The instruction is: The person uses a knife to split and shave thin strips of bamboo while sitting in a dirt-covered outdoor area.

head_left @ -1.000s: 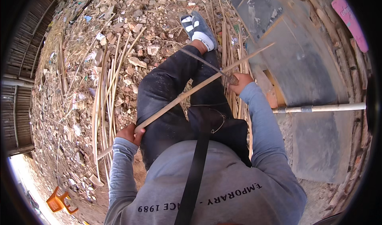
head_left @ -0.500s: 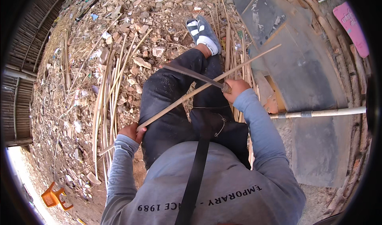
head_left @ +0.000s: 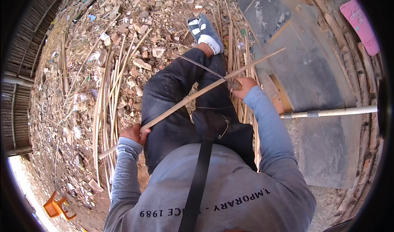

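1. My left hand (head_left: 135,134) is closed round a long pale strip (head_left: 176,107), near its lower-left end; the strip slants over my dark trousers (head_left: 161,90) and past my right hand.
2. My right hand (head_left: 245,86) grips the handle of a knife (head_left: 204,68), whose blade crosses the strip just beside my fist; whether its edge bites in, I cannot tell.
3. Split strips (head_left: 107,96) lie lengthwise on my left, close to my left hand, and the held strip's end reaches over them.
4. More long strips (head_left: 233,47) run along my right, beside my sandal (head_left: 205,29) and partly behind my arm.
5. Farther right are a pale pole (head_left: 353,110), dark flat sheets (head_left: 324,90) and a pink panel (head_left: 360,27).
6. The ground (head_left: 135,14) is strewn with stones, straw and scraps.
7. A slatted wall (head_left: 20,113) stands far left; below it, an orange chair (head_left: 51,206).
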### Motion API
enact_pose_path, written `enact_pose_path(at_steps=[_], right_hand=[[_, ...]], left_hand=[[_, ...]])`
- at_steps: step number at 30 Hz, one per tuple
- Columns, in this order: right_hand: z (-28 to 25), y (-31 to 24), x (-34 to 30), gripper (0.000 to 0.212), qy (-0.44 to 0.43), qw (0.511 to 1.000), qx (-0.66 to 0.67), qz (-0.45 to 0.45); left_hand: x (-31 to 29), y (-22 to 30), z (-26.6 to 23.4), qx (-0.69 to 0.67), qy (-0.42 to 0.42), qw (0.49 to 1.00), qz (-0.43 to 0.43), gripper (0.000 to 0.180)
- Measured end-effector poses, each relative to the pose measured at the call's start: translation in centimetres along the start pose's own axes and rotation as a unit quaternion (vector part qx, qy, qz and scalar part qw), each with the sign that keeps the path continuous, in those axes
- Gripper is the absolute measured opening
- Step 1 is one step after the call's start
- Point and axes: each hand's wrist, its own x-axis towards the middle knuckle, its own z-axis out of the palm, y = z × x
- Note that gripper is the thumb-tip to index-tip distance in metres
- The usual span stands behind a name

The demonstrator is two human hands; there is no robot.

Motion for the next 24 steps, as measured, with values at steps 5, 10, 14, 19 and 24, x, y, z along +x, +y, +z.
enact_pose_path(at_steps=[5,10,14,19,24], right_hand=[[1.2,-3.0,-0.7,0.028,0.053,0.997,-0.006,0.056],[-0.6,0.3,-0.1,0.025,0.085,0.995,-0.024,0.036],[-2.5,1.1,-0.3,0.024,0.093,0.984,0.010,0.151],[-1.0,-0.9,-0.4,0.034,0.042,0.997,-0.060,0.012],[0.2,3.9,1.4,0.036,0.141,0.981,0.078,0.111]], left_hand=[[-0.8,-0.9,0.0,-0.009,-0.022,1.000,-0.005,0.052],[-0.6,-1.2,1.1,-0.016,0.002,1.000,-0.008,0.050],[-0.5,-0.6,0.4,-0.023,-0.018,1.000,-0.011,0.050],[-0.3,-1.1,0.7,-0.025,-0.004,1.000,0.000,0.051],[0.0,-0.5,-0.4,-0.046,-0.038,0.998,-0.014,0.054]])
